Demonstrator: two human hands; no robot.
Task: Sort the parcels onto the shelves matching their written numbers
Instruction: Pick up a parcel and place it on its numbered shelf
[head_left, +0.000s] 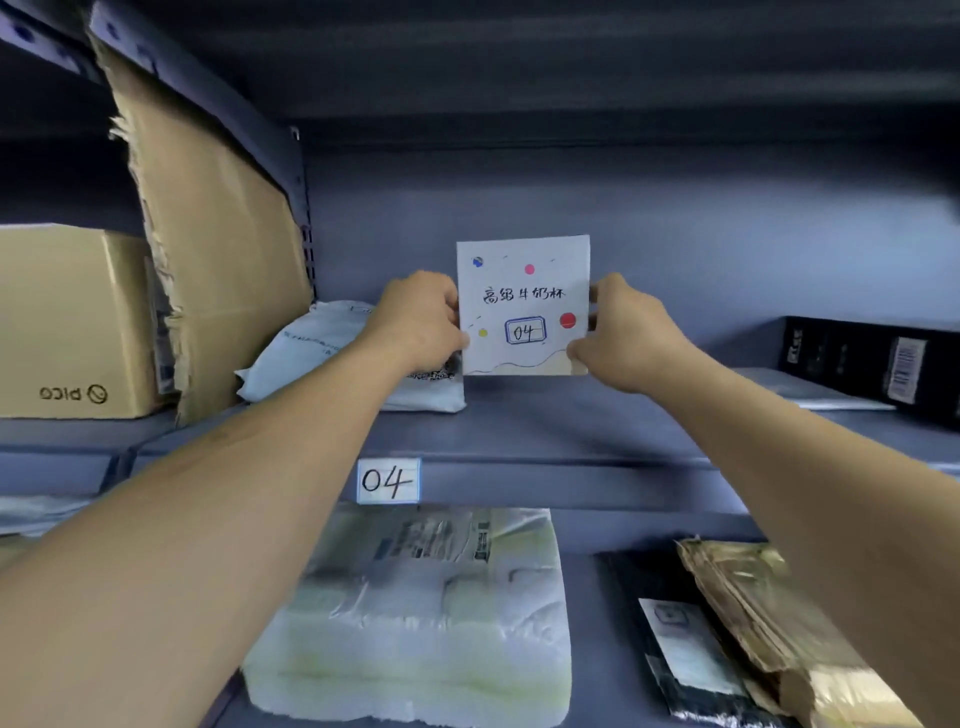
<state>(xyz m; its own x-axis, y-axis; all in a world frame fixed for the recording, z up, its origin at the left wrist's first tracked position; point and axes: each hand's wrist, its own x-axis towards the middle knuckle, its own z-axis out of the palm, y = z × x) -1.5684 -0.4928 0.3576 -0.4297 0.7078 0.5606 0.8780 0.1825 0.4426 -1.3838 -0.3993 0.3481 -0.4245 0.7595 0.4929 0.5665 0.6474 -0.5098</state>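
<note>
A white box parcel (523, 306) with coloured dots and a handwritten "04" in a blue frame stands upright on the grey shelf (545, 431). My left hand (421, 322) grips its left edge and my right hand (626, 332) grips its right edge. A white label reading "04" (388, 480) is stuck on the front lip of this same shelf, just below the parcel.
A white plastic mailer (322, 358) lies left of the parcel, beside torn cardboard (218, 234) and a brown PICO carton (72, 322). A black box (872, 364) sits at the right. On the shelf below lie a foam-wrapped parcel (415, 623), a black bag (675, 639) and a crumpled brown packet (779, 623).
</note>
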